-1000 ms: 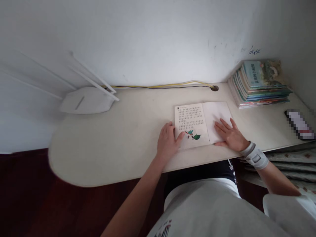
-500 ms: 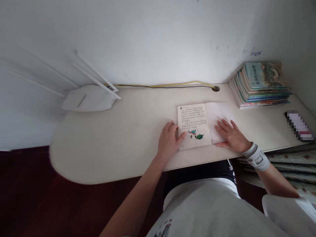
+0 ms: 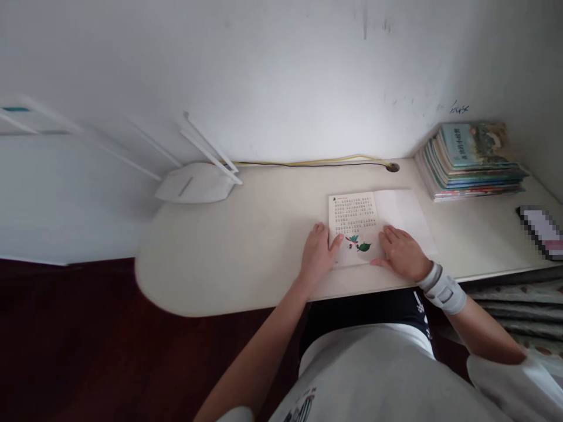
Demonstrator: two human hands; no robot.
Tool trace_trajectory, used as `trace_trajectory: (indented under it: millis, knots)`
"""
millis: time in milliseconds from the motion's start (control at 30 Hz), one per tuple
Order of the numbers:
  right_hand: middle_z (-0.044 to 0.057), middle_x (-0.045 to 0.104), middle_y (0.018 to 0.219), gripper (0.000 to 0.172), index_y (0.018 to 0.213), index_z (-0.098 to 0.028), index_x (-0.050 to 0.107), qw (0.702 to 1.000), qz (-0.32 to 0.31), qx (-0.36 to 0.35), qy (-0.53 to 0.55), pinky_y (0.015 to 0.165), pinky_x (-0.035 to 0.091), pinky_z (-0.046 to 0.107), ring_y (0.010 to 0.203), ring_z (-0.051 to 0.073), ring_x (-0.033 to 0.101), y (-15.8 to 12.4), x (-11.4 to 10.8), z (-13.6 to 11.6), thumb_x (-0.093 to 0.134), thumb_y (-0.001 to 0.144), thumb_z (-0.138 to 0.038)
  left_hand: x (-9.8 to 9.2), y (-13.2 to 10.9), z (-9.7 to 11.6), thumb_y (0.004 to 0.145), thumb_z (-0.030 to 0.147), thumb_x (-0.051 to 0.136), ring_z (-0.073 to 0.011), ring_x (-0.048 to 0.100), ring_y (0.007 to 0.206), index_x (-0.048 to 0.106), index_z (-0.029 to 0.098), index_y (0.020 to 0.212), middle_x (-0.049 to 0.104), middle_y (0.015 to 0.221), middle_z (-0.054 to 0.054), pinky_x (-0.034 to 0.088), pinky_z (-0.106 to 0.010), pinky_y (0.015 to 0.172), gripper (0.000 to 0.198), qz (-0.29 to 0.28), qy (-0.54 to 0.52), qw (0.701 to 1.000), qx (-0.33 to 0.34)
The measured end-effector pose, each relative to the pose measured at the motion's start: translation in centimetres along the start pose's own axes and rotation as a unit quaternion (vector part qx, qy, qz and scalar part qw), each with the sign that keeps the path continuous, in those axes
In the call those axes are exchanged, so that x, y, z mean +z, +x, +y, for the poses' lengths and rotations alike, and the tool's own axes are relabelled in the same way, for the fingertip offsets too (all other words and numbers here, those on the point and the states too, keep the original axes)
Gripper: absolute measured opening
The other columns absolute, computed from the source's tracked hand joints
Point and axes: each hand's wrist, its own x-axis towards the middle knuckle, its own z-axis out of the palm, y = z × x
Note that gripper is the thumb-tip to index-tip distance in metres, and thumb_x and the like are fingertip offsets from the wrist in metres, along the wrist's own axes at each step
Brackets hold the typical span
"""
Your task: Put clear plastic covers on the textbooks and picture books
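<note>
An open book (image 3: 354, 220) lies on the white desk (image 3: 229, 252), with printed text and a small coloured picture on its left page and a blank-looking right page (image 3: 404, 214). My left hand (image 3: 320, 249) rests at the book's left edge, its thumb on the page and its fingers apart. Flat over the book's lower middle, near the fold, lies my right hand (image 3: 402, 252), open, with a grey-white band on the wrist.
Several stacked books (image 3: 479, 161) stand at the back right. A phone (image 3: 543, 231) lies near the right edge. A white device with antennas (image 3: 197, 183) sits at the back left. Thin cables (image 3: 308, 161) run along the wall to a hole (image 3: 393, 167).
My right hand has slid left over the book, from the right page to near the fold. The whole view has shifted, so the desk appears further right. My left hand stays at the book's left edge.
</note>
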Motion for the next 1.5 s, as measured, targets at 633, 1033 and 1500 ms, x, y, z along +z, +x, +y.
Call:
trace_trajectory:
  millis: [633,1033,1500]
  knots:
    - [0.005,0.07,0.094,0.06,0.13,-0.026,0.039,0.666,0.147,0.24,0.691,0.063,0.055,0.033,0.077,0.019,0.068,-3.9,-2.1,9.9,0.053,0.08,-0.056,2.1,-2.3,11.9,0.091,0.051,0.033,-0.0267,0.037,0.132,0.04,0.013,0.134,0.041,0.141,-0.017,0.025,-0.052,0.109,0.058,-0.216,0.143,0.9,0.351]
    - [0.019,0.059,0.114,0.036,0.109,-0.011,0.061,0.924,0.247,0.226,0.183,0.094,0.044,0.049,0.109,0.029,0.055,-5.0,1.0,10.5,0.039,0.083,-0.021,1.5,-0.9,9.5,0.091,0.047,0.034,-0.0264,0.021,0.139,0.009,0.013,0.145,0.023,0.15,-0.019,0.029,-0.045,0.109,0.068,-0.004,0.075,0.962,0.261]
    - [0.021,0.057,0.122,0.053,0.123,-0.009,0.051,0.955,0.173,0.185,0.157,0.098,0.04,0.05,0.115,0.03,0.052,-5.2,3.7,9.3,0.036,0.09,-0.048,5.3,-1.5,5.2,0.085,0.061,0.036,-0.0291,0.027,0.136,0.02,0.004,0.142,0.035,0.144,-0.02,0.022,-0.049,0.11,0.082,-0.157,0.212,0.937,0.23]
